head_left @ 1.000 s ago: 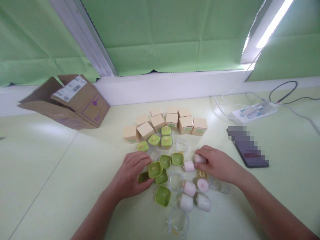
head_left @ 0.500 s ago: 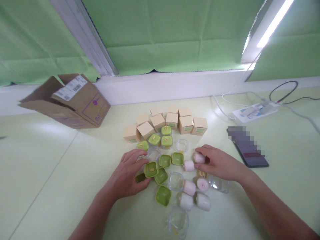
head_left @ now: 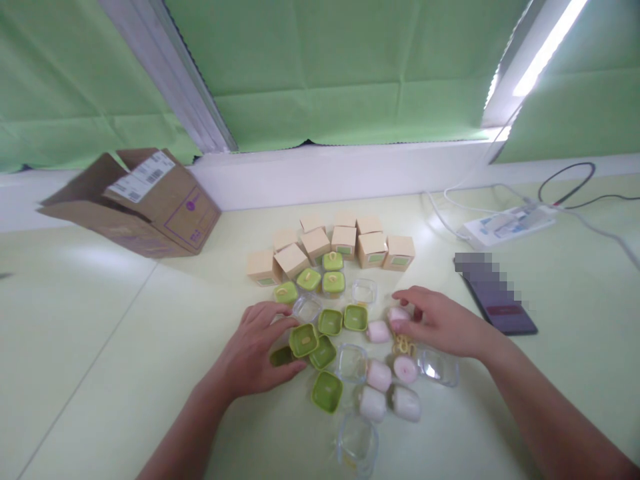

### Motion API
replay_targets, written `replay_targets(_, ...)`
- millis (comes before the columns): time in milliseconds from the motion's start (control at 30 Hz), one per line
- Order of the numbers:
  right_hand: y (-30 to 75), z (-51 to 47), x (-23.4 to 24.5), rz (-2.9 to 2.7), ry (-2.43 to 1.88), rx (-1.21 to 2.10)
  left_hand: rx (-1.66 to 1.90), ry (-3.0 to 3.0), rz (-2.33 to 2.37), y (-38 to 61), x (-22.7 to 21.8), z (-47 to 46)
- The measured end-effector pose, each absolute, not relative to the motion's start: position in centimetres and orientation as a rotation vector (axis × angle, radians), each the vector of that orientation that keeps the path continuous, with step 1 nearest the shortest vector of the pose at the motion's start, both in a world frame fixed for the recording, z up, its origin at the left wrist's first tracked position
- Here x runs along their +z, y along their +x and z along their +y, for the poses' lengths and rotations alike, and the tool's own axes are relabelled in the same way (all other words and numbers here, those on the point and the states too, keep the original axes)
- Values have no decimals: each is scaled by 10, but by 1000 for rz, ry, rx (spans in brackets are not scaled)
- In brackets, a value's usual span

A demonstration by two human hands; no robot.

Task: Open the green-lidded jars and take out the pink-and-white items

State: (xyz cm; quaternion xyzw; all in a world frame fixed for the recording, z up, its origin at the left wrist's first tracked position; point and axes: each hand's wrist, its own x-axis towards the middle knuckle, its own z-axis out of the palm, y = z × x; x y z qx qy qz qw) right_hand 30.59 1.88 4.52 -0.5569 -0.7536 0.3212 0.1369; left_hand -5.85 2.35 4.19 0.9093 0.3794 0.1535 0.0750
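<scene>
Fingers apart, my left hand rests at the left of a cluster of small square green lids. One green lid tilts over others between its thumb and fingers. My right hand is spread around a small pink cylinder, partly hidden by the thumb. Just below lie yellow loops and a pink cylinder standing on end. Clear square containers sit between the lids and the pink and whitish cylinders. Behind are several clear containers with green lids on.
Small tan cardboard boxes stand in a group at the back. A large open carton is at the left by the wall. On the right are a dark phone and a white power strip with cables.
My right hand's fingers have spread and lifted slightly away from the pink cylinder. The tilted green lid has shifted slightly right, and my left thumb and fingers stand a little farther from it.
</scene>
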Motion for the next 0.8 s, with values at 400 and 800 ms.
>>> replay_targets(400,320,38,15,-2204,-1728,717,782,2642,1146,-68,36,32)
replay_targets(800,321,41,5,-2308,-1811,570,722,2630,1113,-63,36,31)
